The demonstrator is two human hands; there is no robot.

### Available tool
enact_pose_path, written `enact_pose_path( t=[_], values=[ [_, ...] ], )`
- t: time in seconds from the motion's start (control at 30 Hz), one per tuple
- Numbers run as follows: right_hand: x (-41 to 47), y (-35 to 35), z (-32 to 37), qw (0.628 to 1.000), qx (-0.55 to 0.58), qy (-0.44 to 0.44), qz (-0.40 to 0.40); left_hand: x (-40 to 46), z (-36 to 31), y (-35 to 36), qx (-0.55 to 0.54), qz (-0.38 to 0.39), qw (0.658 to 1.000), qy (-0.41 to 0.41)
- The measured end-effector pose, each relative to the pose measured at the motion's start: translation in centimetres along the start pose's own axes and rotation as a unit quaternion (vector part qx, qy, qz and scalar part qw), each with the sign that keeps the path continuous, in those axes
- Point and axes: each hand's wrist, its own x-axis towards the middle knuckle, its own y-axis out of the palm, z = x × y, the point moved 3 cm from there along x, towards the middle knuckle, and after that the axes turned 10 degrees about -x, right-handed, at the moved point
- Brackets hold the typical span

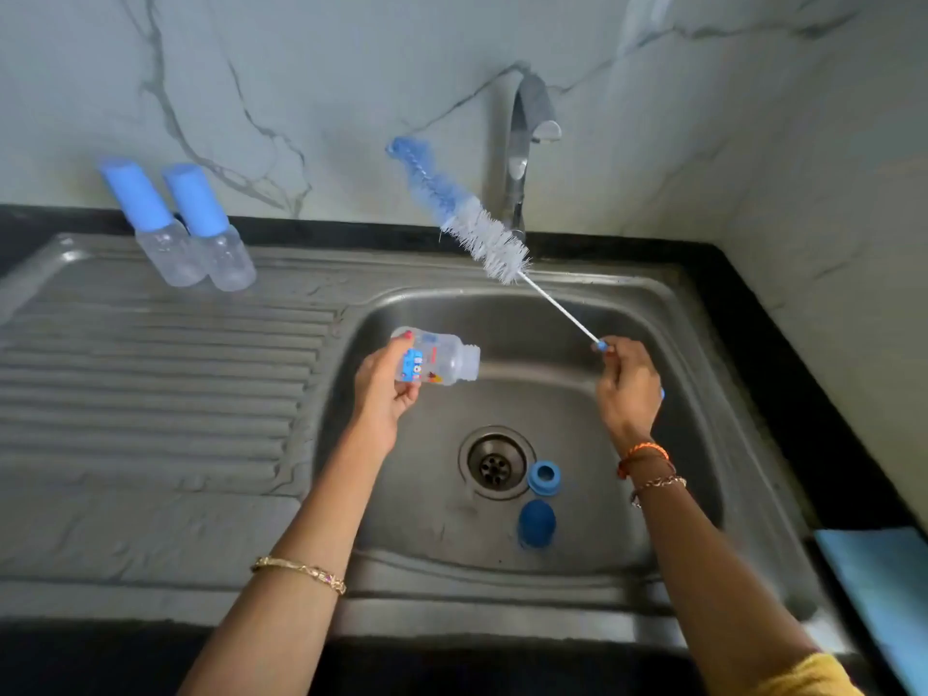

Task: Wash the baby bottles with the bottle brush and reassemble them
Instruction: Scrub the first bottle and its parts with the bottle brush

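The left hand (386,389) is gripping a small clear plastic baby bottle with a printed blue picture (436,363), fingers curled round its base, holding it on its side over the left part of the stainless steel sink basin (668,394) with its open threaded neck pointing right. The right hand (627,389) is pinching the blue handle end of a long bottle brush with a thin white wire stem, white bristles and a blue tip (482,233); the brush is angling up and away to the far left, its bristles hanging well apart from the bottle's mouth, near the chrome tap (522,143).

The likeliest trouble from here is the aim: the brush is held at its very end, so the head may wobble and strike the neck rim rather than enter, and a sideways knock could twist the bottle out of its grip and into the basin. The springy wire could also flick water.

The held bottle is looking empty, though a little water cannot be ruled out. Lying in the basin, near the drain (496,462) on its right, are a blue screw ring (544,477) and, just nearer, a blue domed cap (536,528). On the far left of the ribbed draining board (150,394) two clear bottles with tall blue caps (196,228) are standing side by side, touching, apparently empty.
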Motion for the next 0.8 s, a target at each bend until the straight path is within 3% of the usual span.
enact_pose_path(
  t=[0.13,0.23,0.33,0.47,0.63,0.8],
  values=[
    [-2.8,-1.0,0.9,0.998,-0.024,0.061,0.022,-0.1,-3.8,-0.5,-0.097,-0.001,0.995,-0.011],
    [-4.6,-1.4,1.4,0.999,0.011,0.041,0.016,0.3,-6.9,-0.2,-0.158,0.033,0.987,0.007],
    [-6.1,-1.6,1.4,1.000,0.002,0.003,0.002,2.1,-10.2,-0.2,-0.167,0.032,0.983,0.063],
    [-6.6,-2.3,1.3,1.000,-0.017,0.009,-0.012,3.6,-12.5,-0.4,-0.185,-0.025,0.974,0.130],
    [-7.0,-3.4,1.0,0.999,-0.035,-0.003,-0.032,3.9,-13.8,-1.4,-0.255,-0.052,0.955,0.145],
    [-7.0,-3.8,1.3,0.998,-0.018,-0.050,-0.044,5.0,-14.7,-1.7,-0.231,-0.024,0.963,0.135]
  ],
)
